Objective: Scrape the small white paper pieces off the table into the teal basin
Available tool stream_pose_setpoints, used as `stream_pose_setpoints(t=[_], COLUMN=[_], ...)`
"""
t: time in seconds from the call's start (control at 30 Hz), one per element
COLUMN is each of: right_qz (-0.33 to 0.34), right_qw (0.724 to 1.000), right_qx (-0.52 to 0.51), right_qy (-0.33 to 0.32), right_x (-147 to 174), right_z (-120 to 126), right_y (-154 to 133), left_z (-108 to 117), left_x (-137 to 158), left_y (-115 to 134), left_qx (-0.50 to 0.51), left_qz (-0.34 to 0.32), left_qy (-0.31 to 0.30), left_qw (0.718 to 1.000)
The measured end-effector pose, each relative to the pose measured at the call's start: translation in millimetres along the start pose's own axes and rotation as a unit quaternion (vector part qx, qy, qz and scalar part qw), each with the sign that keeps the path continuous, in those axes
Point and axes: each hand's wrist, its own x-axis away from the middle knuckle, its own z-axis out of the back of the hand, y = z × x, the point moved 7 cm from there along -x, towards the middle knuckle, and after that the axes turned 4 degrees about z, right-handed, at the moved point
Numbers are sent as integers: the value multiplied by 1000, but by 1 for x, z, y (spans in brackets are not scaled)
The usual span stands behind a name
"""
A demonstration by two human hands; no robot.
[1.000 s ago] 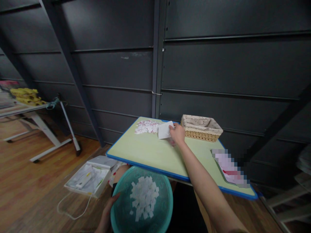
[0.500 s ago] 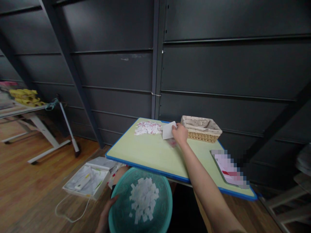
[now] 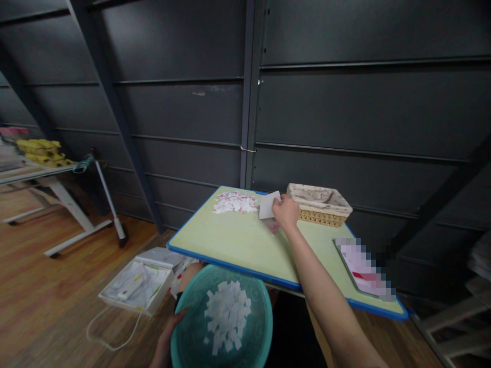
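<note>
My right hand (image 3: 286, 210) is closed on a flat white card (image 3: 270, 205) with rounded corners, held tilted above the table. Just below the card lies a small blurred reddish patch (image 3: 273, 226) that I cannot make out. To the card's left, a pile of small white and pinkish paper pieces (image 3: 235, 202) is spread on the pale green tabletop (image 3: 226, 235). My left hand (image 3: 171, 327) grips the rim of a teal plastic basket (image 3: 264, 327) at its left side. Many small white pieces (image 3: 228, 312) lie in that basket.
A woven basket (image 3: 322, 216) with a cloth lining stands behind my right hand. A tablet-like slab (image 3: 360, 268), partly pixelated, lies at the table's right. On the floor at left is an open white box (image 3: 138, 286) with a cord. A dark panel wall (image 3: 184, 112) rises behind.
The white card and my right hand have shifted very slightly to the right. My left hand and the teal basket stay where they were.
</note>
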Motion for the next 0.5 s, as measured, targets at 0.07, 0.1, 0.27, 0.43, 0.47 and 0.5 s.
stream_pose_setpoints(t=[0.07,0.1,0.27,0.43,0.47,0.5], right_qz=[10,18,15,8,16,25], right_qw=[1000,999,1000,999,1000,1000], right_qx=[-23,-33,5,32,23,12], right_qy=[-5,-11,-15,5,2,-4], right_x=[0,0,3,3,4,4], right_z=[-3,-5,-6,3,2,0], right_y=[-2,-4,-6,-5,-7,-10], left_z=[-5,-6,-8,-8,-7,-7], left_x=[4,6,11,9,9,8], left_y=[-1,0,5,5,5,5], left_qx=[0,1,2,-1,-5,-8], left_qz=[14,13,-1,-8,-12,-14], left_qy=[-15,-15,-2,-6,-3,-1], left_qw=[1000,1000,1000,1000,1000,1000])
